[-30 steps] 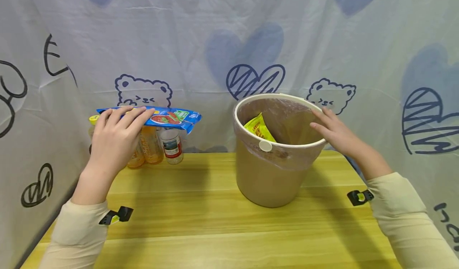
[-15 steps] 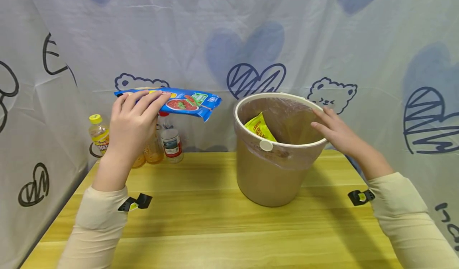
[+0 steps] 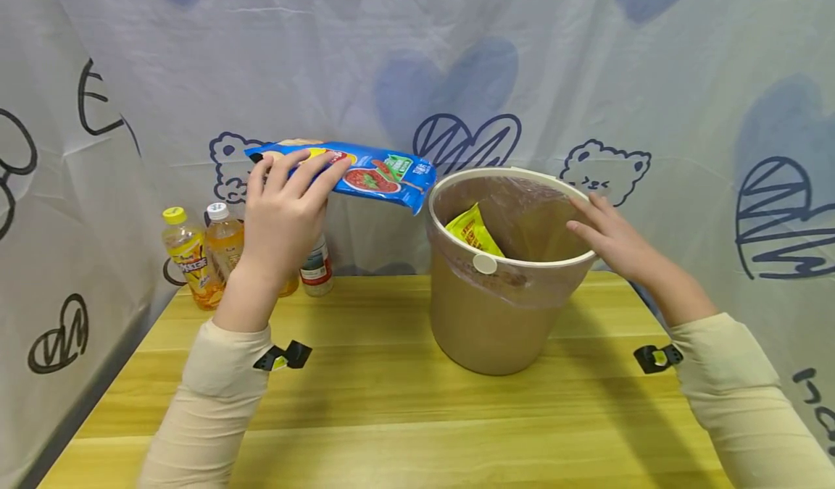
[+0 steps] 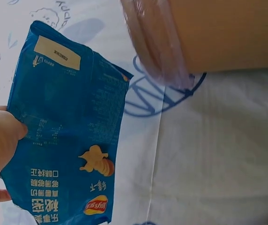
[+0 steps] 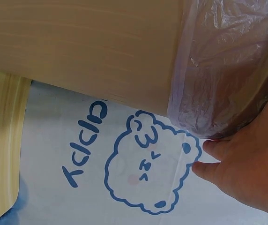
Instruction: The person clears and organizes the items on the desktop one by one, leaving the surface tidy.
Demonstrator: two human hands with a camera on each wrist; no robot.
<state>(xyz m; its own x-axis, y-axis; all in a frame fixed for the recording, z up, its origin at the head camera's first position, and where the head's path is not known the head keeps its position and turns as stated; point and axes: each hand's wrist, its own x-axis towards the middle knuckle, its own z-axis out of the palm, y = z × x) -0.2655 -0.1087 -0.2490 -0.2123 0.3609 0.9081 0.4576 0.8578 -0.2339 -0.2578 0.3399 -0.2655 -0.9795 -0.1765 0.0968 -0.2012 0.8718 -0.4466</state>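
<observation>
1. Head view, top as twelve: on the wooden table [image 3: 391, 395], a beige bin [image 3: 496, 329] is standing at four o'clock from the blue chip packet [image 3: 375, 174]. A yellow wrapper [image 3: 472, 232] is leaning inside, at the mouth's eight o'clock. A yellow-capped bottle [image 3: 192, 261] and a white-capped bottle [image 3: 225, 246] are standing at eight o'clock from the packet; my left hand [image 3: 287, 217] is partly blocking others.
2. There, I'm gripping the packet above the table, its front showing a red dish; my right hand [image 3: 609, 235] is touching the bin's rim at three o'clock, fingers loosely outstretched.
3. Left wrist view: the bin's plastic liner [image 4: 148, 37] is hanging near one o'clock; the packet's back is showing white lettering, chips and a red-yellow logo.
4. Right wrist view: a bear drawing [image 5: 152, 168] is showing at six o'clock; my fingertips are meeting the liner around four.
</observation>
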